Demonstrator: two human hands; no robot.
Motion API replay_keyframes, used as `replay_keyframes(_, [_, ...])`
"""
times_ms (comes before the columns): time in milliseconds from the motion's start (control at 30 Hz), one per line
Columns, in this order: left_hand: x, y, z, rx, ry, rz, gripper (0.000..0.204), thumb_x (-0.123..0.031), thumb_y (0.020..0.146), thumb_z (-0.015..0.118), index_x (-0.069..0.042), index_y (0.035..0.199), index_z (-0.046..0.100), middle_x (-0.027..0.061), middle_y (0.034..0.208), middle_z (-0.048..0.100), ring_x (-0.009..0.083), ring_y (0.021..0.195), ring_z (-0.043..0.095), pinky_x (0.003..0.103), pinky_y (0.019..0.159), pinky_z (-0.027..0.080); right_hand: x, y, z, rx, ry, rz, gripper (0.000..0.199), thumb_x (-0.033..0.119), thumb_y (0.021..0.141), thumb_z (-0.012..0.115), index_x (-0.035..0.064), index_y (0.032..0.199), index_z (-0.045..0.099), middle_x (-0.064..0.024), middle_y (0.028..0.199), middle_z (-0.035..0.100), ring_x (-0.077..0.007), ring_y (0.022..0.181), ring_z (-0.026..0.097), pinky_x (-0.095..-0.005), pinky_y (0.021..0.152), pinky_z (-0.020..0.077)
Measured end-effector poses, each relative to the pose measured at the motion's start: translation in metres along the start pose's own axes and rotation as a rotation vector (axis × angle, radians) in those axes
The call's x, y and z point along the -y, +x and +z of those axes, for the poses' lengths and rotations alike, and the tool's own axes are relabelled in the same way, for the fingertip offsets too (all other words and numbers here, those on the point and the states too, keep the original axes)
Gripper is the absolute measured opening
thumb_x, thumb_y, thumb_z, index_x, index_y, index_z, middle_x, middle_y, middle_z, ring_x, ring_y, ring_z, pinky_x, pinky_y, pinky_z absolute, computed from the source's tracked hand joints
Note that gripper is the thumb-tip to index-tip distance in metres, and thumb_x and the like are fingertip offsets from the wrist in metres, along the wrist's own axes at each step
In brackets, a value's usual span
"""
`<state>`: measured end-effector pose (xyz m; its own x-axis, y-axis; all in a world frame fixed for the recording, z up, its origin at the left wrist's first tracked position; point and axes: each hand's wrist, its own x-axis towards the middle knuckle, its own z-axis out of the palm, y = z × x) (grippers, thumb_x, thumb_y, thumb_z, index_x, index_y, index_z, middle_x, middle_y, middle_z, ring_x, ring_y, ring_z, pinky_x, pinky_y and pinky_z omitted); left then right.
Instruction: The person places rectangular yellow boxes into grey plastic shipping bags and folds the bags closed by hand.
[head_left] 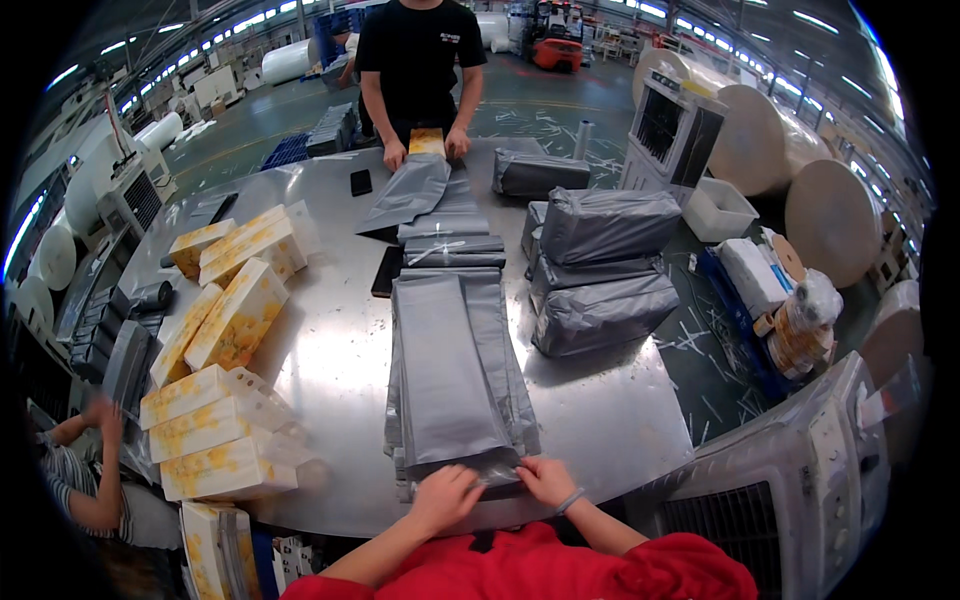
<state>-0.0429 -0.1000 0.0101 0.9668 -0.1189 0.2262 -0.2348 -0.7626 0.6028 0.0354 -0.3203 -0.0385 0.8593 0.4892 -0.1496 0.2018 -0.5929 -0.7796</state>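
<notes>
A long grey plastic bag (450,370) lies on top of a stack of similar grey bags (517,395), its mouth toward me. My left hand (447,497) has its fingers closed on the near edge of this bag. At the right corner of the same edge, my right hand (548,482) pinches the film, with a band around its wrist. Between the two hands the mouth gapes slightly. Farther up the table, more grey bags (447,245) lie folded, with a white strip across them.
Yellow-and-white floral packs (238,315) lie on the metal table (330,400) at left. Grey wrapped bundles (605,310) are stacked at right. Across from me a co-worker (420,70) handles a floral pack (427,141) and a grey bag (410,190). Dark phones (361,182) lie nearby.
</notes>
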Motion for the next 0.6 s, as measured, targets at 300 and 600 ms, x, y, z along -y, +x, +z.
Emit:
replay_keyframes(300, [-0.034, 0.02, 0.035, -0.063, -0.187, 0.186, 0.013, -0.011, 0.082, 0.06, -0.005, 0.093, 0.059, 0.0165, 0.083, 0.059, 0.0355, 0.082, 0.058, 0.041, 0.069, 0.048, -0.032, 0.004, 0.009, 0.22, 0.655, 0.063, 0.03, 0.014, 0.09, 0.05, 0.0015, 0.117, 0.053, -0.0117, 0.095, 0.064, -0.0211, 0.087, 0.062, -0.0322, 0.075, 0.0495])
replay_keyframes(600, [0.035, -0.236, -0.045, 0.874, 0.237, -0.588, 0.035, -0.016, 0.08, 0.054, -0.004, 0.113, 0.055, 0.018, 0.108, 0.059, 0.0324, 0.102, 0.058, 0.041, 0.082, 0.049, 0.01, 0.016, -0.067, -0.04, -0.446, -0.824, 0.039, 0.007, 0.081, 0.055, 0.0061, 0.12, 0.055, -0.0088, 0.122, 0.057, -0.0246, 0.108, 0.057, -0.0368, 0.091, 0.0452])
